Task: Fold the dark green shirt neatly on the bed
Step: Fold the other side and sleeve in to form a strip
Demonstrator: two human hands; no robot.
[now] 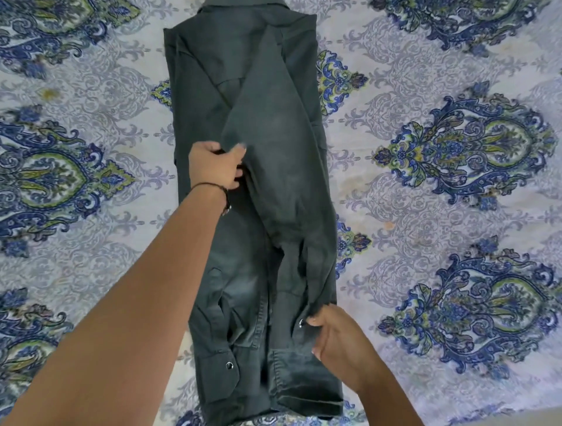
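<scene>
Though mostly visible, shirt (273,136); collar (243,4) partly off-frame.

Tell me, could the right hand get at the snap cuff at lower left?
Probably yes. The cuff lies uncovered near the right hand, with only flat shirt between. But that hand is pinching the other sleeve, so it would need to let go first.

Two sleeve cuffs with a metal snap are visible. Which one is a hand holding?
The right-side cuff, pinched by the right hand beside its snap. The left-side cuff lies flat on the dark green shirt, untouched.
</scene>
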